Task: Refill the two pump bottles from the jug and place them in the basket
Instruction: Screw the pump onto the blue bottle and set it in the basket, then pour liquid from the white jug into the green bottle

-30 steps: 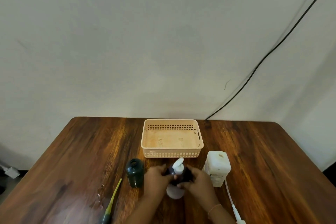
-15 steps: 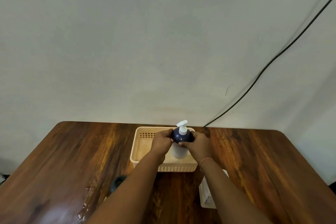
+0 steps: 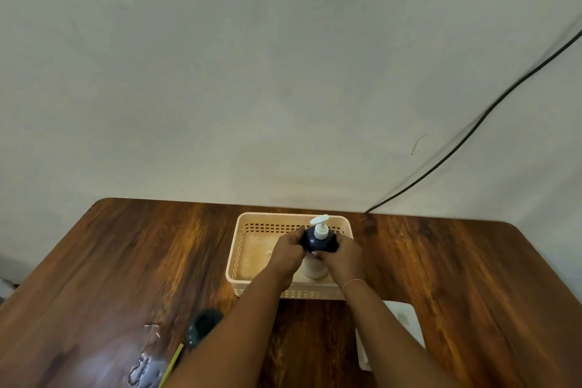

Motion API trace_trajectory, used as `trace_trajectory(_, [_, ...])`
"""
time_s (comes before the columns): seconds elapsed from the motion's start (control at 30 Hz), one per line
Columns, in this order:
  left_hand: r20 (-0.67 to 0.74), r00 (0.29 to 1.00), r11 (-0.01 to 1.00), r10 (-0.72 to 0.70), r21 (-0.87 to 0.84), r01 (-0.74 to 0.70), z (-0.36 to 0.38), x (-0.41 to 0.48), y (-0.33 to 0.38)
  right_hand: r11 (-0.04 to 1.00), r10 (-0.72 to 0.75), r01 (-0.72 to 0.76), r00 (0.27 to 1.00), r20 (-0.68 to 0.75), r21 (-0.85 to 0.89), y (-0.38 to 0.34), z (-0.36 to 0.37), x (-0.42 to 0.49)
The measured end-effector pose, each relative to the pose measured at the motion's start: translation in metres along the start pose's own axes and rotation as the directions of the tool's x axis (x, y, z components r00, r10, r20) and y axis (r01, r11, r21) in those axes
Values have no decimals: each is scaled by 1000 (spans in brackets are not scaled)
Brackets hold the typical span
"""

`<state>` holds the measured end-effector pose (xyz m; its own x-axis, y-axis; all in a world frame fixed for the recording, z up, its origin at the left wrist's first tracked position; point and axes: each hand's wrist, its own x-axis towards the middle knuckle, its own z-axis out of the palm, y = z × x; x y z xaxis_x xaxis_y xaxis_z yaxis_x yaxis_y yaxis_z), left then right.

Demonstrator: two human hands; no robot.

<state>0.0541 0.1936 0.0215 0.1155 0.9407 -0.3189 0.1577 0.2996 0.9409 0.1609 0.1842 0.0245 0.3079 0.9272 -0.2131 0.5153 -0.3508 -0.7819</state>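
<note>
A pump bottle (image 3: 318, 241) with a dark top, pale lower body and white pump head stands upright inside the peach basket (image 3: 239, 249), towards its right side. My left hand (image 3: 288, 250) and my right hand (image 3: 341, 253) clasp it from both sides. A second, dark green bottle (image 3: 203, 324) without a pump stands on the table near left, partly hidden by my left forearm. The white jug (image 3: 406, 321) sits near right, partly behind my right forearm.
A yellow-green pump tube (image 3: 171, 364) lies by the green bottle, next to a small wet patch (image 3: 141, 368) on the wooden table (image 3: 110, 261). A black cable (image 3: 472, 129) runs down the wall at the right.
Both hands carried the pump bottle from the near table, away from me, and lowered it into the basket. The view has tilted, so the near objects sit lower in frame.
</note>
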Motion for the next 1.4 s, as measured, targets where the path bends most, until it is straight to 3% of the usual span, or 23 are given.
trace_trajectory(0.2, [-46,999,999,-17,49,19,-2,-20,2,999,-28,28,1000,-9,21,-3,-3,-18])
trace_trajectory(0.43, [-171,984,992,43,127,-21,0,-81,-9,981,-194,192,980,-44,-33,16,5,-91])
trace_trajectory(0.73, [-160,980,978,-120,153,144,-8,-202,-101,984,-4,36,984,180,-174,92,36,-199])
trace_trajectory(0.9, [-167,968,961,-187,173,216,-12,-212,-121,962,71,-14,977,200,-273,109,45,-206])
trace_trajectory(1.0, [-180,971,959,-158,206,194,-18,-221,-117,956,42,15,981,189,-292,102,48,-214])
trace_trajectory(1.1, [-273,946,956,-175,184,230,-33,-224,-110,966,-30,79,979,199,-245,83,52,-217])
trace_trajectory(1.23, [-504,845,967,-178,70,245,-64,-218,-104,987,-103,133,955,279,-90,44,67,-217])
trace_trajectory(1.3, [-533,837,978,-128,73,196,-80,-211,-105,994,-97,107,937,335,-14,26,77,-215])
trace_trajectory(1.4, [-457,887,988,-66,96,123,-104,-203,-103,995,-71,33,912,404,99,4,90,-213])
